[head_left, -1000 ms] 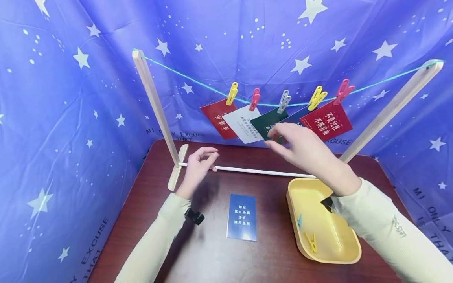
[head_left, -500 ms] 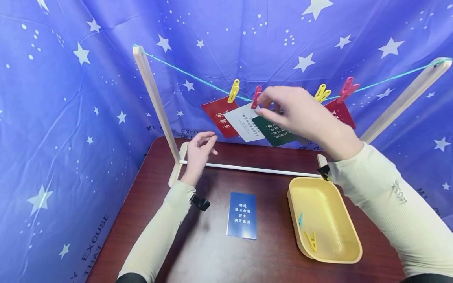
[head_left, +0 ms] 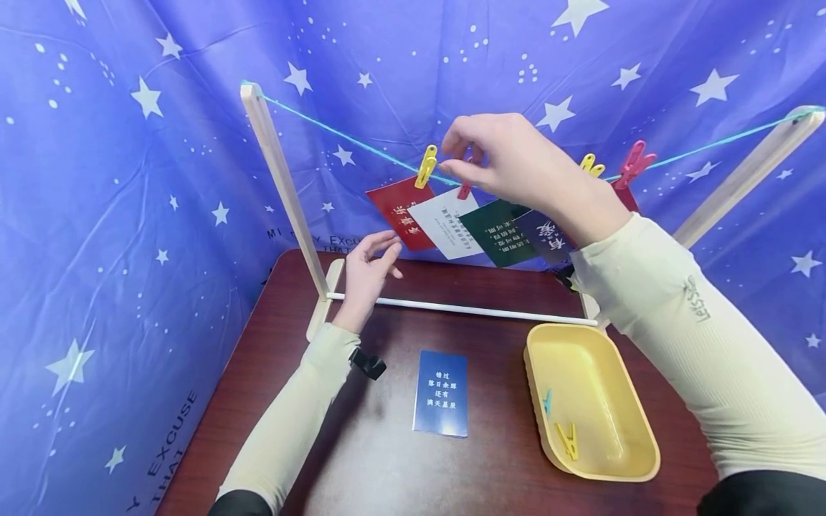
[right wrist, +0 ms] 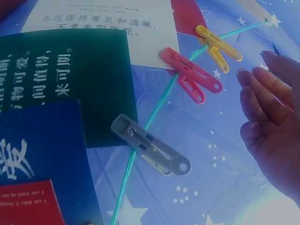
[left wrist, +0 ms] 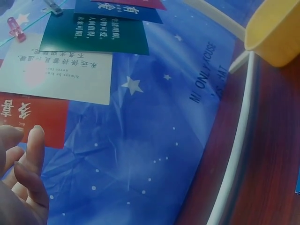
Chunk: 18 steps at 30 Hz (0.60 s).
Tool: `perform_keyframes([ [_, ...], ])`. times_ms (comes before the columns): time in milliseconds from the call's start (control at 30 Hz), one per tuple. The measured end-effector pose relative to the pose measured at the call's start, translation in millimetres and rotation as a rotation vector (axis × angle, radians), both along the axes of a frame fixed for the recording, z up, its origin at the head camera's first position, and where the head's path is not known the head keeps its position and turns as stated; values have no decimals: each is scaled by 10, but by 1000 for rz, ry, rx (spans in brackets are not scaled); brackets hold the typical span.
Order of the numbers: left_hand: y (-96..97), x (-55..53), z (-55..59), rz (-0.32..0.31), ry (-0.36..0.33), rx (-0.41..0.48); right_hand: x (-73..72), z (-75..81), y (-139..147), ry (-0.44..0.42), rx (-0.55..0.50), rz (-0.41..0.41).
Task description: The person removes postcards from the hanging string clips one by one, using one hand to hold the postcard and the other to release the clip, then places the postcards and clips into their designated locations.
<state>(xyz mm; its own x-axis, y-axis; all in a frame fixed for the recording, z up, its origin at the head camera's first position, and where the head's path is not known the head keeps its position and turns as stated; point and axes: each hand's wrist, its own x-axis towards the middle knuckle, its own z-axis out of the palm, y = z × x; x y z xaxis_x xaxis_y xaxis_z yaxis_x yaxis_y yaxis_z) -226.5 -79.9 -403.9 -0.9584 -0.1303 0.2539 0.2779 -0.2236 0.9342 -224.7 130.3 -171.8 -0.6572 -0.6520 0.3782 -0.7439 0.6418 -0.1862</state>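
Observation:
My right hand (head_left: 500, 158) is raised in front of the line, fingers loosely bent, with nothing in it. In the right wrist view its fingertips are apart from the yellow clothespin (right wrist: 218, 48) and pink clothespin (right wrist: 191, 75). A grey clothespin (right wrist: 151, 145) clips the green card (right wrist: 101, 79). The white card (head_left: 445, 226) and the left red card (head_left: 403, 215) hang farther left. Below that red card, my left hand (head_left: 368, 276) hovers with relaxed fingers, holding nothing. A blue card (head_left: 547, 233) hangs partly behind my right wrist; the red card (right wrist: 28, 206) beyond is mostly hidden.
A teal string (head_left: 335, 132) runs between two wooden posts (head_left: 280, 179), joined low down by a white rod (head_left: 464, 309). Another blue card (head_left: 441, 394) lies on the dark red table (head_left: 361, 459). A yellow bin (head_left: 609, 401) holds a yellow clothespin (head_left: 568, 440) and a teal one.
My right hand has moved left and up, from before the green card to beside the left yellow clothespin. My left hand has risen slightly toward the left red card.

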Motion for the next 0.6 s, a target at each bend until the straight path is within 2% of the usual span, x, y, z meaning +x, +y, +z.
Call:
perform_keyframes([
  [267,16,-14,42,-4,-23,-14,-196,25,-79,-37,17,-33],
  [467,12,11,63,-2,-69,-87,-283,35,-121,-217,74,-110],
  [600,7,5,62,-1,-71,-109,-301,34,-141,-266,102,-137],
])
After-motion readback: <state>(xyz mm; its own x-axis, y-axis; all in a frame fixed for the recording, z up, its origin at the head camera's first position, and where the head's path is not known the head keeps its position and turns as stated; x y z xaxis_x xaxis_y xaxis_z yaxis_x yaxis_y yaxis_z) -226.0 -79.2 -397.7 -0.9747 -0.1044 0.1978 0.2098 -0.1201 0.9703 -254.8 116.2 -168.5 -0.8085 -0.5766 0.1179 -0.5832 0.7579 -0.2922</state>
